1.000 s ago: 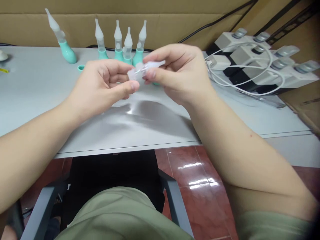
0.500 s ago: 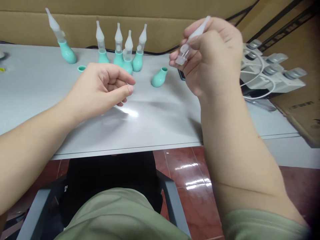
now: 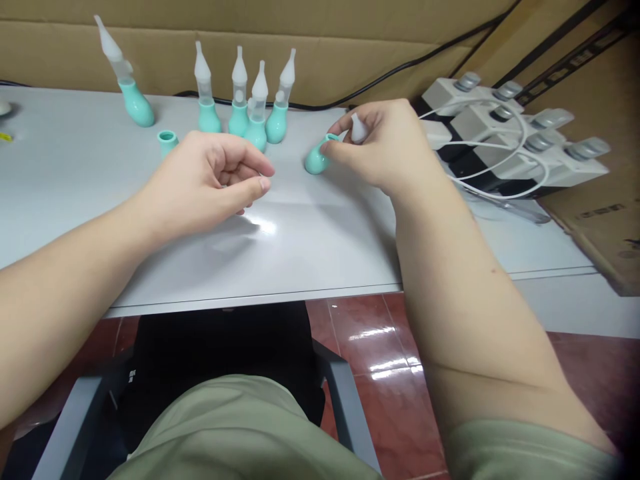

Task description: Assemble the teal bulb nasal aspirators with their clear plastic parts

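A: State the position of the loose teal bulb.
B: The loose teal bulb (image 3: pixel 315 161) rests on the table (image 3: pixel 310 250), nearer the rear edge than the front edge. Its mouth points up and leans toward the right hand (image 3: pixel 337 137).

A: State the condition of the right fingers.
B: The thumb touches the bulb near its neck; the index finger bends behind the neck. The firmness of that contact cannot be determined. The remaining fingers curl around a white nozzle piece (image 3: pixel 358 128); its tip projects above the thumb and its lower part is hidden.

A: And the left hand (image 3: pixel 210 180)?
B: It is above the table, between the front and rear edges. The fingers are half curled, with a narrow gap between thumb and index finger and nothing in that gap.

A: Identify the adjacent parts.
B: A second teal bulb (image 3: pixel 167 142), mouth upward, stands just beyond the left hand, partly hidden by it. Four assembled units (image 3: pixel 240 93) stand near the rear edge. A fifth unit (image 3: pixel 136 105) stands apart toward the left end, its nozzle tilted left.

A: And the outer area?
B: White-and-black devices (image 3: pixel 500 123) with a white cable (image 3: pixel 547 175) occupy the right end. A black cable (image 3: pixel 400 69) crosses the cardboard (image 3: pixel 340 33) behind the rear edge.
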The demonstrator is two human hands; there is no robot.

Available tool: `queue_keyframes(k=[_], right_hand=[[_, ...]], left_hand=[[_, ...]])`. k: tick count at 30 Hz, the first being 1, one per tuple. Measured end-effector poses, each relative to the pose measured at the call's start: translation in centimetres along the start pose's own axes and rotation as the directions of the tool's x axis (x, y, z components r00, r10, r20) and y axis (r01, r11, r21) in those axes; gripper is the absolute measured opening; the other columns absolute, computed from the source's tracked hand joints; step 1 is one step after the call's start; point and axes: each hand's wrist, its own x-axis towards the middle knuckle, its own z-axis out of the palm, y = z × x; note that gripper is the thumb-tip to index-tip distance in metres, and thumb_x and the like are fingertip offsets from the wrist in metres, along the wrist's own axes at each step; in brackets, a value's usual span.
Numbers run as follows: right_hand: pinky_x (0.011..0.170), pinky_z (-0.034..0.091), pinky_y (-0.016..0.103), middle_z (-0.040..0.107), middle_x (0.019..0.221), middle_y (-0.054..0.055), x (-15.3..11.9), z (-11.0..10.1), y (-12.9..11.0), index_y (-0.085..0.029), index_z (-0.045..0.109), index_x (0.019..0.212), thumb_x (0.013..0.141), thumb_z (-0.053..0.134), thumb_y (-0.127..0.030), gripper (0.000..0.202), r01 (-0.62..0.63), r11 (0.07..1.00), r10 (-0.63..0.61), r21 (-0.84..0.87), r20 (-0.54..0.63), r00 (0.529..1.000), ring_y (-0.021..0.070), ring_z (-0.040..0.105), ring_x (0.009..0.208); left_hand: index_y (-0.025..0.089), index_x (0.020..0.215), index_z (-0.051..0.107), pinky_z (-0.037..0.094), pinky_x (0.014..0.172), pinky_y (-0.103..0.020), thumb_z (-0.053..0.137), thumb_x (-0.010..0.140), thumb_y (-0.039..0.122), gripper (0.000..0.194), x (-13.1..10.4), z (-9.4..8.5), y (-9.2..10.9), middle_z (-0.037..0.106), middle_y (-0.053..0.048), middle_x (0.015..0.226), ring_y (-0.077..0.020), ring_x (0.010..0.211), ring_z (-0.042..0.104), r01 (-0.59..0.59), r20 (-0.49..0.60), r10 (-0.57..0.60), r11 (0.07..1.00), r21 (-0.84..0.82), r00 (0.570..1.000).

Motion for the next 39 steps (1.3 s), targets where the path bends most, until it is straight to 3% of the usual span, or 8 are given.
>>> queue_keyframes(k=[4,9,15,19,23,27,32,39], right_hand=[[0.069,0.032,0.038,0.060,0.069,-0.005,-0.2,0.5,0.1,-0.023,0.077,0.082,0.093,0.089,-0.001,0.028,0.073,0.944,-0.087,0.322,0.030,0.996,0.0139,0.045,0.064],[0.060,0.038,0.034,0.058,0.065,-0.003,-1.3,2.4,-0.9,-0.022,0.083,0.085,0.088,0.098,-0.008,0.020,0.020,0.771,-0.238,0.636,0.260,0.936,0.0146,0.052,0.059],[0.060,0.038,0.035,0.055,0.069,-0.003,-2.4,3.9,-1.9,-0.024,0.086,0.089,0.073,0.108,-0.024,0.028,-0.034,0.675,-0.283,0.737,0.301,0.910,0.0156,0.050,0.064],[0.066,0.049,0.034,0.060,0.077,-0.001,-1.9,3.6,-2.1,-0.026,0.088,0.092,0.070,0.091,-0.017,0.024,-0.164,0.509,-0.129,0.845,0.263,0.956,0.0170,0.052,0.070],[0.069,0.052,0.030,0.062,0.084,0.000,-0.8,3.2,-1.5,-0.022,0.087,0.106,0.074,0.082,-0.018,0.033,-0.155,0.361,-0.052,0.920,0.186,0.981,0.0172,0.058,0.078],[0.061,0.046,0.028,0.080,0.098,0.002,-0.8,3.3,-1.0,-0.023,0.083,0.112,0.092,0.104,-0.029,0.030,-0.203,0.351,-0.121,0.914,0.259,0.958,0.0143,0.055,0.071],[0.064,0.055,0.025,0.086,0.098,0.002,-1.5,3.3,-1.4,-0.026,0.081,0.091,0.079,0.121,-0.033,0.043,-0.240,0.362,-0.161,0.901,0.314,0.936,0.0140,0.057,0.070],[0.070,0.057,0.027,0.076,0.090,-0.002,-1.6,3.5,-1.3,-0.027,0.080,0.099,0.077,0.110,-0.025,0.038,-0.157,0.406,-0.210,0.900,0.259,0.943,0.0139,0.064,0.076]], left_hand=[[0.024,0.127,0.091,0.071,0.091,-0.039,0.091,0.104,0.035,0.025,0.3,-0.1,-0.6,0.085,-0.008,0.108,-0.0252,0.099,0.083,-0.044,-0.003,0.045,0.999,0.023,0.999],[0.018,0.157,0.076,0.068,0.103,-0.049,0.087,0.103,0.042,0.060,0.8,0.3,-1.1,0.080,-0.017,0.155,-0.0354,0.131,0.079,-0.095,0.062,0.092,0.994,0.060,0.994],[0.023,0.121,0.084,0.060,0.088,-0.041,0.079,0.105,0.043,0.026,1.0,0.7,-1.4,0.080,-0.008,0.111,-0.0271,0.099,0.077,-0.100,0.182,0.078,0.989,0.112,0.980],[0.022,0.115,0.081,0.066,0.088,-0.040,0.082,0.108,0.044,0.023,0.8,0.7,-1.0,0.081,-0.007,0.108,-0.0261,0.096,0.082,0.021,0.203,-0.021,1.000,0.002,0.979],[0.020,0.108,0.080,0.074,0.092,-0.037,0.079,0.112,0.035,0.015,0.5,0.9,-0.1,0.079,-0.007,0.104,-0.0230,0.098,0.084,0.203,0.270,-0.155,0.966,-0.161,0.950],[0.019,0.119,0.077,0.073,0.078,-0.031,0.077,0.113,0.024,0.008,0.2,1.5,0.7,0.081,-0.008,0.107,-0.0198,0.089,0.083,0.347,0.278,-0.270,0.895,-0.282,0.922],[0.019,0.116,0.072,0.073,0.075,-0.032,0.072,0.113,0.015,0.005,0.4,1.8,1.2,0.078,-0.005,0.100,-0.0195,0.081,0.082,0.392,0.261,-0.311,0.842,-0.372,0.914],[0.016,0.105,0.075,0.066,0.066,-0.029,0.063,0.107,0.010,0.014,1.1,1.8,0.6,0.077,-0.008,0.097,-0.0172,0.072,0.076,0.356,0.205,-0.292,0.812,-0.463,0.934]])
